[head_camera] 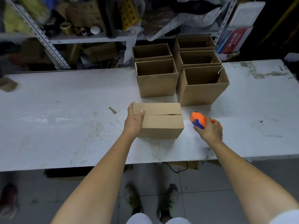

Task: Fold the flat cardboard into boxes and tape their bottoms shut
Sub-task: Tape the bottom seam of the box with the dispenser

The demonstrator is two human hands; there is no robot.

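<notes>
Upturned box (159,120) sits bottom-up on the white table (64,113), flaps closed, no tape visible on the seam. The left hand (134,122) grips its left end with the thumb laid over the seam, probably to hold the flaps flush. Right hand (210,130), just right of the box, is curled round the orange tape dispenser (198,119), apparently ready to run the seam. Behind the box five open boxes (157,81) stand close enough to crowd a far-side sweep, and a cardboard scrap (112,110) lies left of it, out of the path.
</notes>
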